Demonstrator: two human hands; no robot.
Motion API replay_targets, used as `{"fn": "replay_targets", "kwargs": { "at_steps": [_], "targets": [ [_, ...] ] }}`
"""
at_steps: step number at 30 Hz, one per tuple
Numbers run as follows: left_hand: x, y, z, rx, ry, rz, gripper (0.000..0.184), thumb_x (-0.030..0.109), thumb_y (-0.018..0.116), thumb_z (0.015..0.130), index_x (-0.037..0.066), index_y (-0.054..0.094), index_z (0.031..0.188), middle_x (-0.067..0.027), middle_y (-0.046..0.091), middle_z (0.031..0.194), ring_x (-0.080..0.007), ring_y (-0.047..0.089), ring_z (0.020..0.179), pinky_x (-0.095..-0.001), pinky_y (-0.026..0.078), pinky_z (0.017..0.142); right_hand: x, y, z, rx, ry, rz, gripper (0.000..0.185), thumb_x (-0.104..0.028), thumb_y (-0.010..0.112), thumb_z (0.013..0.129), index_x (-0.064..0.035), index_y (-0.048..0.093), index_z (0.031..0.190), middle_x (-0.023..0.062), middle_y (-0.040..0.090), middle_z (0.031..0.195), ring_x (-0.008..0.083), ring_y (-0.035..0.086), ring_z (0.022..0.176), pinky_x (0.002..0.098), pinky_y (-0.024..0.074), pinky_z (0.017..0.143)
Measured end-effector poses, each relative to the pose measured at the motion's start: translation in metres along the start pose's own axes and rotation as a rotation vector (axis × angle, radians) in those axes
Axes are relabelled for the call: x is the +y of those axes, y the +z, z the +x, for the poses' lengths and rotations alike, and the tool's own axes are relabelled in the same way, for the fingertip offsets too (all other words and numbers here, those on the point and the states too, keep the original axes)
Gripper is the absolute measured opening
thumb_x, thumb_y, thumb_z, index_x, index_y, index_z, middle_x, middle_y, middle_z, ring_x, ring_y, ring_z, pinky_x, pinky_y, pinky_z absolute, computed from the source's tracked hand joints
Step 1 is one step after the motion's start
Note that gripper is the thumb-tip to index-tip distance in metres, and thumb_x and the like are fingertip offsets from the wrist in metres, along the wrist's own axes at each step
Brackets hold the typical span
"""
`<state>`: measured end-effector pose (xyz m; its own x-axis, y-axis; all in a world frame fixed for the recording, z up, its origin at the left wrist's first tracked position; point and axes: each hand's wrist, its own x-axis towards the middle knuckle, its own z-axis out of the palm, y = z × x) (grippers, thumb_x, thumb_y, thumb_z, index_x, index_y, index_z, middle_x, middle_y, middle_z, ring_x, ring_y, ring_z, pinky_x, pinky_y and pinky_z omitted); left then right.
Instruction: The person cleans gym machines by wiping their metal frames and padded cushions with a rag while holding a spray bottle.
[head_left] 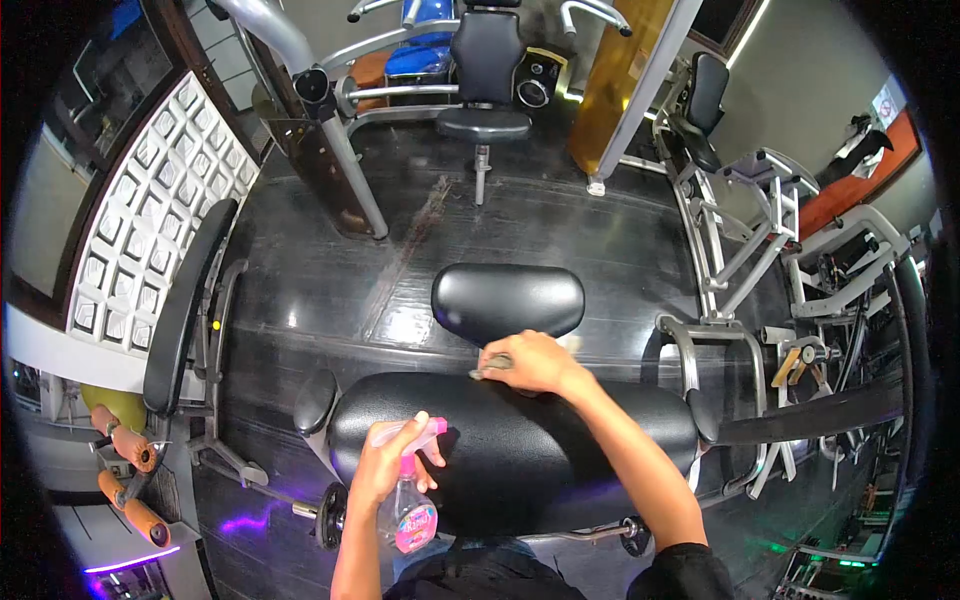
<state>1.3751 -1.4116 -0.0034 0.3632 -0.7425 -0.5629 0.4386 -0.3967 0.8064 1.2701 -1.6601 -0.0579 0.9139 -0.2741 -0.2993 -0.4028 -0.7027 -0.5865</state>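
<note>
My left hand (385,460) is wrapped round the neck of a clear spray bottle (415,505) with a pink trigger head and a pink label. The bottle stands roughly upright over the near left part of a wide black padded bench (490,440). At the far edge of that pad is my right hand (535,362), its fingers curled on a bunched greyish cloth (494,364), mostly hidden under them. Just beyond the right hand sits a smaller black pad (508,298) of the same machine.
A long black bench (188,305) stands on the left. Ahead is a machine with a black seat (484,124), beside a brown panel (325,180). Metal-framed machines (740,240) line the right side. A bar with a small weight (330,515) runs below the near pad.
</note>
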Motion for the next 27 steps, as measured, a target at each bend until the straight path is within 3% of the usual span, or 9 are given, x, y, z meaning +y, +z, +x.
{"fn": "replay_targets", "kwargs": {
  "at_steps": [6,7,12,18,22,25,27],
  "targets": [
    [-0.001,-0.002,0.0,0.026,-0.003,-0.007,0.054,0.044,0.053,0.094,-0.008,0.064,0.088,-0.0171,0.065,0.069,-0.021,0.059,0.042,-0.0292,0.048,0.04,0.004,0.002,0.007,-0.051,-0.019,0.084,0.024,-0.04,0.07,0.08,-0.0258,0.074,0.099,0.0136,0.072,0.088,0.0343,0.068,0.089,0.0441,0.0526,0.085],
    [-0.001,-0.001,0.0,0.034,0.006,-0.013,0.054,0.044,0.053,0.094,-0.008,0.065,0.086,-0.0174,0.065,0.069,-0.0212,0.059,0.041,-0.0291,0.048,0.04,0.005,-0.01,-0.005,-0.083,0.092,0.045,0.026,-0.041,0.07,0.079,-0.0258,0.074,0.099,0.014,0.071,0.089,0.0345,0.068,0.089,0.0442,0.0526,0.085],
    [-0.003,-0.001,0.001,0.037,0.011,-0.008,0.053,0.043,0.053,0.094,-0.008,0.065,0.083,-0.0173,0.065,0.068,-0.0211,0.058,0.04,-0.0295,0.048,0.039,0.028,-0.049,-0.078,-0.047,0.246,-0.066,0.027,-0.044,0.067,0.08,-0.0243,0.074,0.097,0.0128,0.071,0.088,0.0329,0.068,0.088,0.0437,0.053,0.079],
    [0.002,0.001,0.0,0.065,0.024,-0.013,0.052,0.042,0.054,0.093,-0.007,0.064,0.08,-0.0169,0.065,0.067,-0.0204,0.057,0.039,-0.0303,0.049,0.039,0.019,-0.028,-0.113,0.251,0.287,-0.146,0.022,-0.036,0.071,0.08,-0.019,0.073,0.094,0.0136,0.068,0.085,0.0352,0.066,0.082,0.045,0.0519,0.074],
    [-0.002,-0.001,0.006,0.046,0.067,-0.005,0.052,0.045,0.054,0.09,-0.006,0.06,0.079,-0.02,0.063,0.065,-0.0229,0.055,0.037,-0.0329,0.049,0.037,-0.027,-0.026,-0.103,0.533,0.2,0.095,0.02,-0.028,0.069,0.084,-0.0137,0.069,0.098,0.0153,0.069,0.09,0.0364,0.065,0.084,0.0441,0.0501,0.074],
    [-0.004,-0.004,0.011,0.009,0.1,0.001,0.052,0.044,0.054,0.091,-0.006,0.06,0.081,-0.0189,0.063,0.065,-0.0232,0.054,0.036,-0.0331,0.049,0.036,-0.054,-0.029,-0.125,0.594,0.221,0.216,0.021,-0.025,0.069,0.084,-0.0113,0.069,0.1,0.0157,0.069,0.094,0.0345,0.066,0.087,0.0407,0.051,0.076],
    [-0.006,-0.005,0.016,-0.019,0.116,-0.04,0.05,0.044,0.055,0.092,-0.006,0.06,0.084,-0.0174,0.062,0.064,-0.0225,0.054,0.036,-0.0334,0.049,0.036,-0.064,-0.021,-0.148,0.703,0.259,0.404,0.021,-0.02,0.07,0.084,-0.0087,0.069,0.101,0.0125,0.071,0.092,0.0253,0.068,0.086,0.0339,0.0508,0.077]
  ]
}}
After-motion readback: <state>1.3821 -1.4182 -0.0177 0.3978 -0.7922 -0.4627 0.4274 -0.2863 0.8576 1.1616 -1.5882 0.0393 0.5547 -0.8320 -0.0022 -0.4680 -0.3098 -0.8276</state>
